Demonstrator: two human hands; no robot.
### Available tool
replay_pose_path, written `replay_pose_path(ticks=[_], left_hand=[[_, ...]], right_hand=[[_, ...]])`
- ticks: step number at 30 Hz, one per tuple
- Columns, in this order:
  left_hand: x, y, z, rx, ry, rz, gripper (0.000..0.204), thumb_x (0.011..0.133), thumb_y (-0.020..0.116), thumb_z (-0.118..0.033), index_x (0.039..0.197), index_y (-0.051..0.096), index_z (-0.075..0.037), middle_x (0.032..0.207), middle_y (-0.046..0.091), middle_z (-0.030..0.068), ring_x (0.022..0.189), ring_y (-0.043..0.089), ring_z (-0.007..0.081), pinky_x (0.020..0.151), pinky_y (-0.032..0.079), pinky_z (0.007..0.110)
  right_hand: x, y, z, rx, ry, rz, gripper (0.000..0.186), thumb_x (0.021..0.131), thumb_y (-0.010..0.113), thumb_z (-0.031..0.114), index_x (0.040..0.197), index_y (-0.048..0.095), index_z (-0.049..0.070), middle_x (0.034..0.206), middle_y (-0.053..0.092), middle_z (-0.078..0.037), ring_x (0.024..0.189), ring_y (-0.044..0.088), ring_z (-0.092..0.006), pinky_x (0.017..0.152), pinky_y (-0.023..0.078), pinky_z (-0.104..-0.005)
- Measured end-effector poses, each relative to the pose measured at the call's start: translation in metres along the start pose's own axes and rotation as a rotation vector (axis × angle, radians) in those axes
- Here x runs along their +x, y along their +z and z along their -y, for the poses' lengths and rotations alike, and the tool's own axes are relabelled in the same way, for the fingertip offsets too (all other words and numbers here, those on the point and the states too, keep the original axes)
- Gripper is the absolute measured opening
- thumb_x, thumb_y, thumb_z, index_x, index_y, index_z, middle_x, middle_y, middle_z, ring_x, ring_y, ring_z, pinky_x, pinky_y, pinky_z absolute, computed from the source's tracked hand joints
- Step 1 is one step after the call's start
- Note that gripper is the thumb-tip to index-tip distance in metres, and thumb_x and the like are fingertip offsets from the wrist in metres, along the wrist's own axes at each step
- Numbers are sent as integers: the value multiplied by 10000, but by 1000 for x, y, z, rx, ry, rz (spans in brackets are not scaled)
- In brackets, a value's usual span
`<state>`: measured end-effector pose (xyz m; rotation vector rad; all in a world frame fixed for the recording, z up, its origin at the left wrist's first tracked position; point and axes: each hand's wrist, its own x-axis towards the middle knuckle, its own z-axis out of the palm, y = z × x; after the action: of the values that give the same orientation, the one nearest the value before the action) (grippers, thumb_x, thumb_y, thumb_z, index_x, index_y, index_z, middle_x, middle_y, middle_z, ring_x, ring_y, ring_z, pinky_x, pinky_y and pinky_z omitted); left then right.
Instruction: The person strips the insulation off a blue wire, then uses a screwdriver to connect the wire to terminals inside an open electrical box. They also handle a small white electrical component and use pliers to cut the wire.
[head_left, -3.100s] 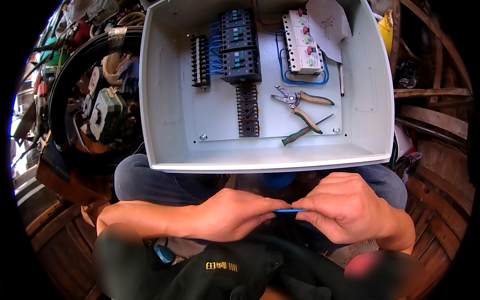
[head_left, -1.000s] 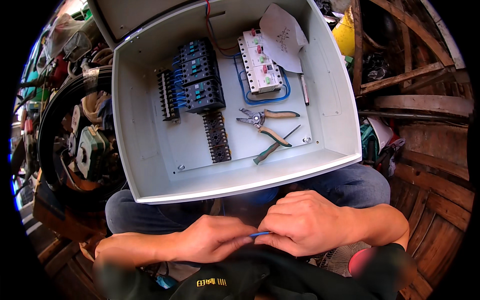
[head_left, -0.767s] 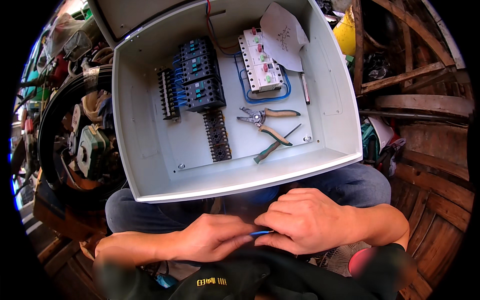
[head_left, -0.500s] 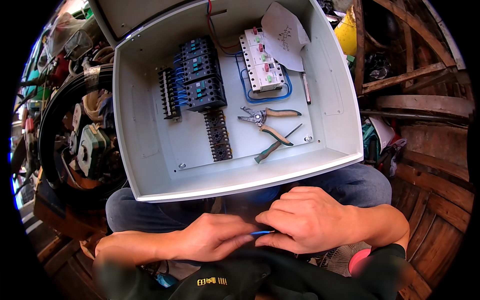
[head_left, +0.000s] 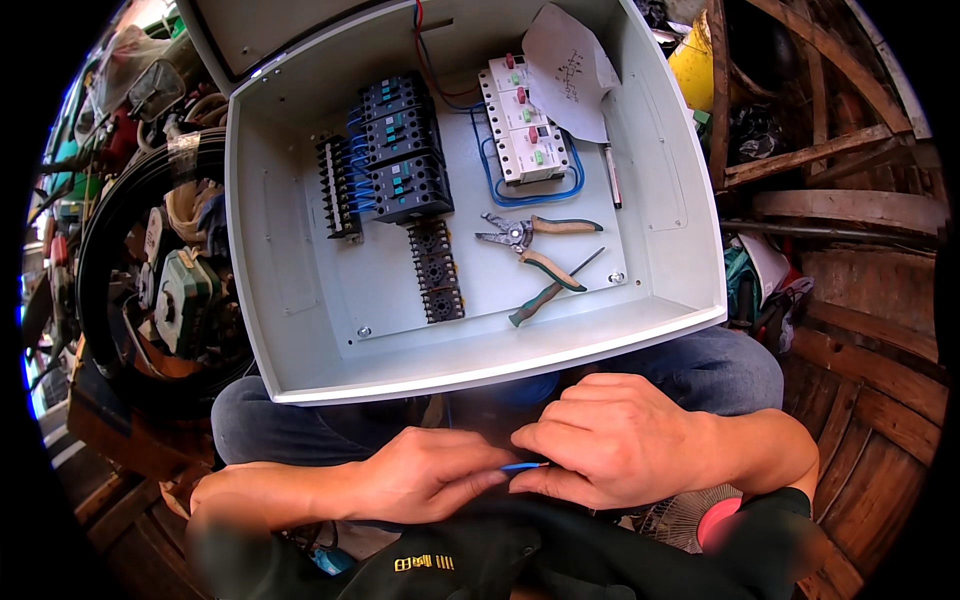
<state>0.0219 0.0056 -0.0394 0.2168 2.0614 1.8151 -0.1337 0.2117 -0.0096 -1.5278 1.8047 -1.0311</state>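
Observation:
A short length of blue wire (head_left: 520, 467) shows between my two hands, just in front of the electrical enclosure. My left hand (head_left: 425, 475) pinches it between thumb and forefinger. At the other end, where a bit of bare conductor seems to show, the thumb and curled fingers of my right hand (head_left: 615, 445) close on the tip. The rest of the wire is hidden by the hands. Inside the enclosure, beyond my hands, wire strippers (head_left: 520, 234) lie with handles spread, partly over a screwdriver (head_left: 545, 296).
The pale metal enclosure (head_left: 500, 371) holds black contactors (head_left: 405, 145), a terminal strip (head_left: 335, 190), relay sockets (head_left: 435, 270) and white motor breakers (head_left: 525, 130). A paper diagram (head_left: 570, 75) and marker pen (head_left: 613, 175) lie at its right. Black coiled hose (head_left: 95, 270) stands left; a fan (head_left: 690, 515) is low right.

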Motion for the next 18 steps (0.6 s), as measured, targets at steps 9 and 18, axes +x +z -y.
replay_pose_path(ticks=[9, 18], left_hand=[[0, 0, 0, -3, -10, 1, 183, 929, 708, -78, 1101, 691, -18, 826, 643, 139, 702, 644, 329, 610, 523, 397], [0, -1, -1, 3, -2, 10, 183, 930, 704, -78, 1101, 687, -15, 842, 649, 138, 728, 648, 333, 629, 530, 402]], right_hand=[[0, -1, 0, -11, -8, -17, 304, 895, 744, 302, 805, 570, 71, 680, 544, -53, 630, 584, -238, 593, 457, -362], [1, -4, 2, -27, 14, 38, 348, 788, 857, 302, 956, 723, 28, 789, 675, -55, 693, 661, -226, 620, 511, -317]])
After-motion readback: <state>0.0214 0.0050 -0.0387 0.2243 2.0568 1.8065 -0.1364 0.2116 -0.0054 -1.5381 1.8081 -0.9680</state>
